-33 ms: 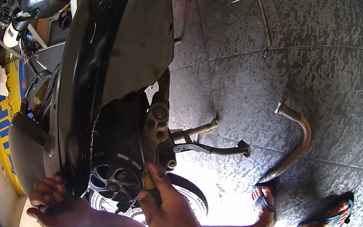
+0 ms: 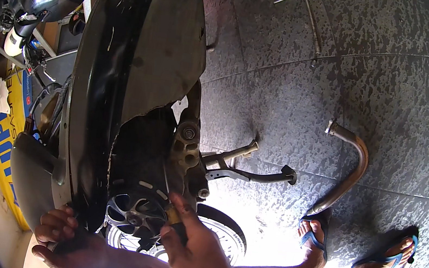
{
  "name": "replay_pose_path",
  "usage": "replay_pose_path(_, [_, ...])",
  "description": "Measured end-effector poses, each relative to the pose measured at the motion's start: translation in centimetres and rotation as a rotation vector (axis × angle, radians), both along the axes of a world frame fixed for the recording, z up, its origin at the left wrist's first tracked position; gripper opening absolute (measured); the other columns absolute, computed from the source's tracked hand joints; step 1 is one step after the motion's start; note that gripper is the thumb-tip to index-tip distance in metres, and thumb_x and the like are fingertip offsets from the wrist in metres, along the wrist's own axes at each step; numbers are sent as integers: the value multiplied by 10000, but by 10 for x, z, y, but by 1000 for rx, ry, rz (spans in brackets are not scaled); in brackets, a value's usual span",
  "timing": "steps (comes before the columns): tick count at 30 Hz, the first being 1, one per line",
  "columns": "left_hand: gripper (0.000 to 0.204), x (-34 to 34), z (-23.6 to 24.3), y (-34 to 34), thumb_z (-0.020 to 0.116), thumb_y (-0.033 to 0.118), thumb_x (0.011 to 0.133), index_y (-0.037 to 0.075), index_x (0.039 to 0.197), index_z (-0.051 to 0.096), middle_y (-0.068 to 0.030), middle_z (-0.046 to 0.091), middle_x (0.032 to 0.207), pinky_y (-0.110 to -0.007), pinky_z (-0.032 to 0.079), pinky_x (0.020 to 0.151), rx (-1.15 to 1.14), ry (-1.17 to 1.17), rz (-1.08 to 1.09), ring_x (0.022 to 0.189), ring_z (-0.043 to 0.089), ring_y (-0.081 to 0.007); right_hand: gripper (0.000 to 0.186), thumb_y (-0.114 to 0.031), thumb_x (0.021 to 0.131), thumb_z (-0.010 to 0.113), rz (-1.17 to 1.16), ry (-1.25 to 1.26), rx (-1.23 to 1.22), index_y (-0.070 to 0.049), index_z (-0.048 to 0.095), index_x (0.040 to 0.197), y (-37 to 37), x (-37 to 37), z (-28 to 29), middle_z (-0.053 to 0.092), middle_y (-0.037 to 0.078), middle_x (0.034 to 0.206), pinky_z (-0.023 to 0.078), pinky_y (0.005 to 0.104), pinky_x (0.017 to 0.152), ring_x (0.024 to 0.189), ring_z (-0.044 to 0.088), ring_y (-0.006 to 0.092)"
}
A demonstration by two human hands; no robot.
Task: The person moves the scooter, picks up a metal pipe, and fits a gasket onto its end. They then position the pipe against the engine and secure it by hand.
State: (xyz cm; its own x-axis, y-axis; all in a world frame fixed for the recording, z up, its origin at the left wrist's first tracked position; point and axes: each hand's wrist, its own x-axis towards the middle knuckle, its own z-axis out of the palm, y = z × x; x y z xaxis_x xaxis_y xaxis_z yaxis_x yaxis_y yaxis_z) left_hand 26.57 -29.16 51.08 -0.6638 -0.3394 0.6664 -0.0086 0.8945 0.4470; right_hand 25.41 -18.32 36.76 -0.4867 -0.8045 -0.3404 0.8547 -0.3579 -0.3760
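"Nothing has moved since the earlier frame, has it?"

"Barely. My right hand (image 2: 202,258) sits as it did, fingers closed around a yellow-handled tool (image 2: 176,217) whose tip, hidden from me, points into the engine (image 2: 166,165) of the scooter (image 2: 125,66). My left hand (image 2: 65,239) is curled over the lower edge of the black body panel (image 2: 92,106), gripping it."

"How far along are you?"

"Partway, I'd judge. The bent exhaust pipe (image 2: 348,175) already lies on the grey floor (image 2: 385,92), well apart from the scooter, and a T-handle wrench (image 2: 308,10) lies further off. The fan wheel (image 2: 134,216) beside my tool is bare, so some cover looks to be off."

"What's left?"

"Whatever the tool is on is still fitted; I can't tell if it's loose. My sandalled feet (image 2: 315,236) are near the kickstand (image 2: 247,171)."
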Motion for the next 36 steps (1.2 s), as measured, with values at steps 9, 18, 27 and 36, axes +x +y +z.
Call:
replay_pose_path(9, [439, -7, -7, 4, 368, 367, 1011, 93, 671, 420, -44, 332, 587, -370, 437, 664, -35, 108, 70, 585, 386, -181, 552, -94, 946, 522, 185, 95, 13, 36, 316, 1442, -3, 2, -1, 648, 182, 1025, 500, 310, 785, 834, 642, 201])
replay_pose_path(18, [445, -14, -15, 2, 441, 338, 1002, 106, 625, 389, -38, 355, 560, -356, 440, 655, -69, 175, 130, 549, 402, -171, 538, -82, 968, 499, -35, -480, -110, -3, 304, 1464, -25, 30, 26, 566, 13, 784, 424, 209, 582, 614, 489, 51])
replay_pose_path(27, [405, -10, -12, -1, 437, 323, 990, 94, 658, 407, -36, 345, 569, -358, 450, 652, -96, 175, 126, 544, 390, -165, 531, -143, 955, 528, 164, 221, 75, 6, 363, 1437, -1, -5, -14, 656, 184, 883, 502, 362, 735, 747, 647, 245])
replay_pose_path(36, [408, -16, -18, 2, 369, 318, 1009, 106, 660, 356, -26, 306, 565, -347, 437, 630, -112, 192, 201, 539, 357, -151, 517, -134, 924, 546, 353, 282, 56, 47, 409, 1389, 14, -31, -36, 657, 267, 902, 505, 380, 737, 773, 680, 340])
